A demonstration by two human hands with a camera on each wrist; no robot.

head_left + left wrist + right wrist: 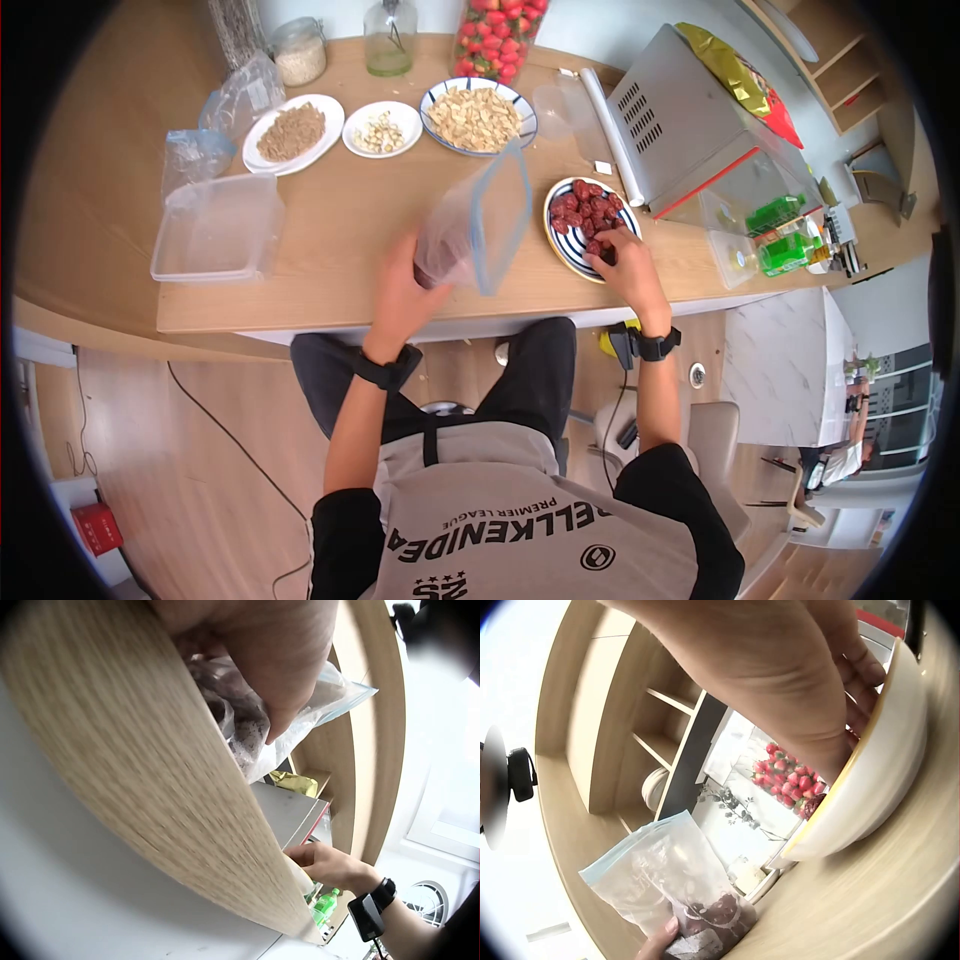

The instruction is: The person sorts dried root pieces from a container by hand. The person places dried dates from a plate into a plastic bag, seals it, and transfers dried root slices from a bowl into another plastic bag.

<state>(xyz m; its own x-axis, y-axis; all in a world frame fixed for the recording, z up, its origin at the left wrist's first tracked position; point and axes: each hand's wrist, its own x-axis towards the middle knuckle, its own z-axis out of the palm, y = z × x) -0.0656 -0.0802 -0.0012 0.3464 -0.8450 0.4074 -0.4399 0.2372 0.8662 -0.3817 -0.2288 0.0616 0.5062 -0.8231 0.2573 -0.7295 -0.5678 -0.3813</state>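
The left hand (402, 300) grips a clear zip bag (462, 235) with a blue top edge, standing open above the table. Dark red pieces lie at the bottom of this bag (660, 874) in the right wrist view. The right hand (628, 272) reaches into a blue-and-white striped bowl (553, 238) of red dates (590, 205), its fingertips down among them at the near side. In the right wrist view the bowl's wall (892, 772) hides those fingertips, so what they pinch is partly hidden.
Behind the bag stand a bowl of pale slices (472, 118), a small plate of nuts (382, 130) and a plate of brown crumbs (290, 134). A plastic box (216, 230) sits left. A grey appliance (680, 120) and strawberries (497, 40) stand farther back.
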